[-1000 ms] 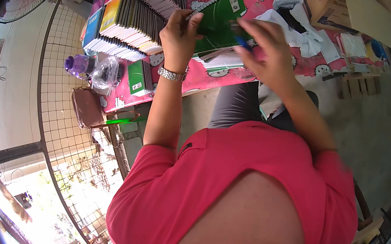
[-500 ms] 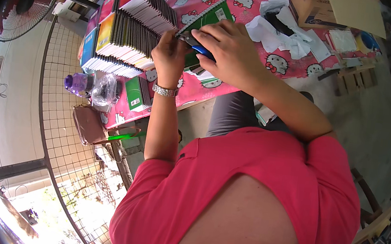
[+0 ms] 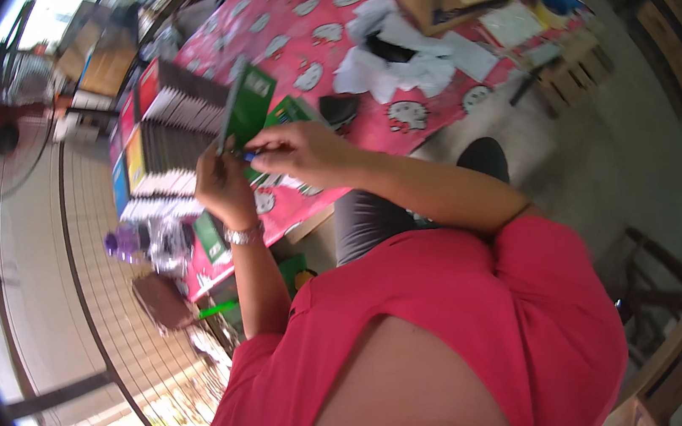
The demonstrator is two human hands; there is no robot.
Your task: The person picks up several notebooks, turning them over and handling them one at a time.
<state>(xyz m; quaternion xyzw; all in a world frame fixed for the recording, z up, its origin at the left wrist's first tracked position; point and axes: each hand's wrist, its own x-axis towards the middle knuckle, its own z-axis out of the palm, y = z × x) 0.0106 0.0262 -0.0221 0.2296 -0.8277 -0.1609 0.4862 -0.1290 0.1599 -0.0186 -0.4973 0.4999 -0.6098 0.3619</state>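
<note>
Left grip [image 3: 227, 190] pinching the lower end of a green notebook [image 3: 249, 108], I hold it up over the worktop [image 3: 372, 136] beside stacked notebooks [image 3: 174, 150], right grip [image 3: 306, 153] closed around a blue tool [image 3: 248, 156] (mostly hidden).

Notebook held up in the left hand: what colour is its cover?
Green; the notebook cover shows best in the head view.

no words or numbers readable; pale label [image 3: 260, 85] on upright green notebook [image 3: 246, 114] too blurred.
</note>
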